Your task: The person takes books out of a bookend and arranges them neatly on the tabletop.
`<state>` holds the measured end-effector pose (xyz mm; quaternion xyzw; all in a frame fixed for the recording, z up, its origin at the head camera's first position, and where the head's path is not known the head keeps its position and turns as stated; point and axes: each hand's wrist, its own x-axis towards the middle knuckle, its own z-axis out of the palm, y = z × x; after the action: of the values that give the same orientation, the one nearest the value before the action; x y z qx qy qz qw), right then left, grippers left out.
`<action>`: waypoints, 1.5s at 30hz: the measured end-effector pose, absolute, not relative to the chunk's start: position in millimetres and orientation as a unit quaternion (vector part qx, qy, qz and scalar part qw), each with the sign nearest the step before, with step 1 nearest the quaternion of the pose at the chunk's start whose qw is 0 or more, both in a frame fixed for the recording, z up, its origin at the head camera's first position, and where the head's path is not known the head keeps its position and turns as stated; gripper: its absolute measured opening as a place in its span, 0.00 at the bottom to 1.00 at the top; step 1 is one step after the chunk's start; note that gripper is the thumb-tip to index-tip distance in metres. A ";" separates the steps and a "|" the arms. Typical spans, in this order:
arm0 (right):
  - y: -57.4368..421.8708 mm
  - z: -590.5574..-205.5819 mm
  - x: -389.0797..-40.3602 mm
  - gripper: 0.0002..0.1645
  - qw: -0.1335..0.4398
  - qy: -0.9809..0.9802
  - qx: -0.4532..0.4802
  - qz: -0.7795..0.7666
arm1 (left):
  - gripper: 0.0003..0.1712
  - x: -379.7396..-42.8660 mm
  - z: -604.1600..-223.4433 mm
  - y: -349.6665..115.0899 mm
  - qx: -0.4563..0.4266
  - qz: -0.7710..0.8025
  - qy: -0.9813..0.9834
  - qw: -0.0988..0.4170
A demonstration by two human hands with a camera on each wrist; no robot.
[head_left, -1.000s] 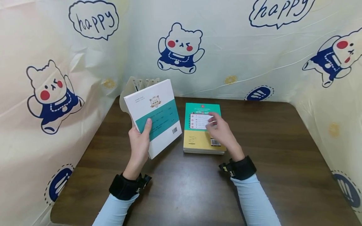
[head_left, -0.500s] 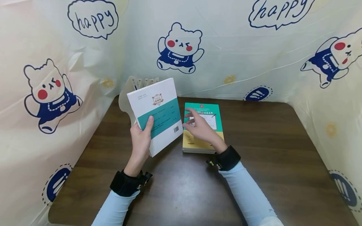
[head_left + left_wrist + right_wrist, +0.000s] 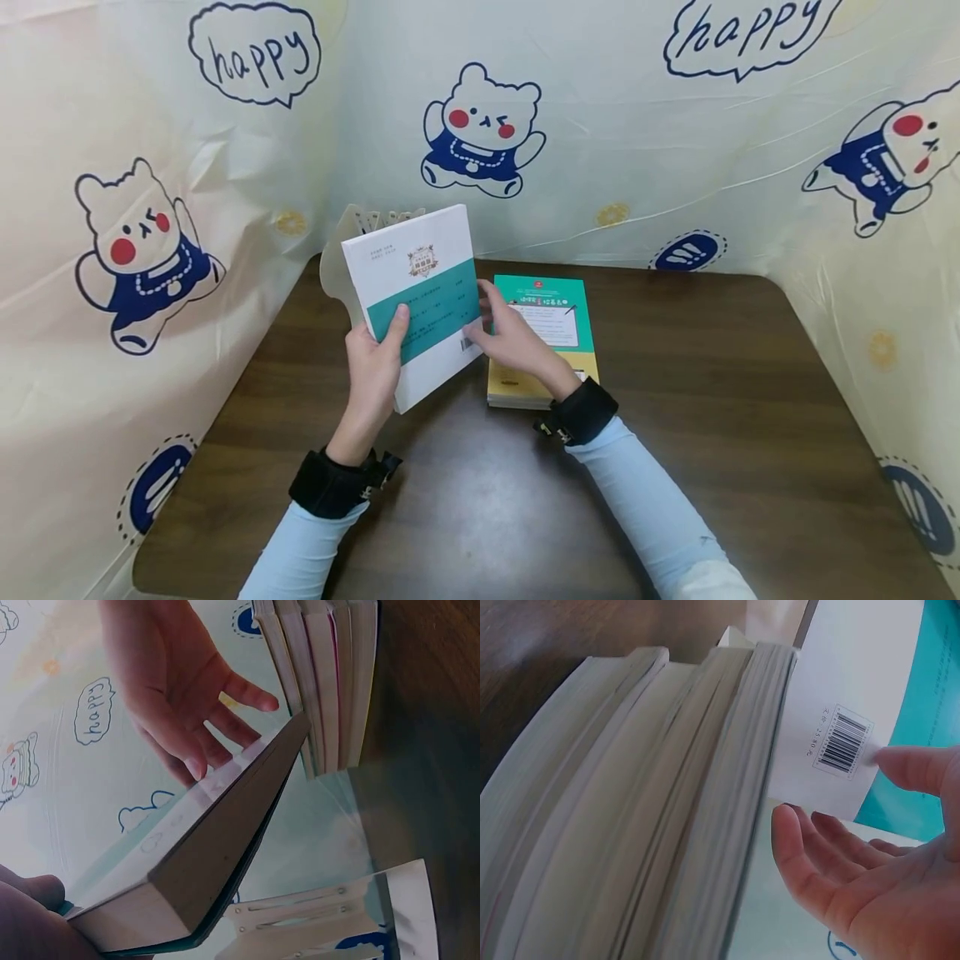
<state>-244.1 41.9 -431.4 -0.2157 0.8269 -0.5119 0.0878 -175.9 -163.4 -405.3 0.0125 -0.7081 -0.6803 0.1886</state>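
Note:
My left hand (image 3: 371,362) grips a white and teal book (image 3: 427,250) by its left side, thumb across the cover and the other fingers hidden behind. The book is tilted, back cover up, with a barcode near its lower right corner. At its right edge is my right hand (image 3: 517,337); in the right wrist view the thumb (image 3: 915,769) lies right at the cover by the barcode, and the loosely bent fingers (image 3: 810,862) spread beyond the edge. A stack of books (image 3: 543,292), topped by a green and yellow one, sits beneath and beside my right hand.
Behind the held book stands a cream-coloured rack (image 3: 341,258) with slots, partly hidden. The brown wooden table (image 3: 712,375) has rounded corners. A printed sheet with bears (image 3: 600,125) encloses its back and sides.
My right hand has moved left from over the book stack to the right edge of the held book. The left hand and its book have shifted only slightly.

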 end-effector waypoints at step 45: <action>51.9 -414.4 -225.4 0.48 0.059 0.843 -0.197 -0.497 | 0.31 -179.9 -393.7 -166.3 -0.018 -0.816 -0.568 0.106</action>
<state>-225.4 51.9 -414.4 -0.1973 0.8431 -0.4968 0.0586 -179.9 -166.3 -393.7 -0.0175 -0.5684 -0.8157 0.1059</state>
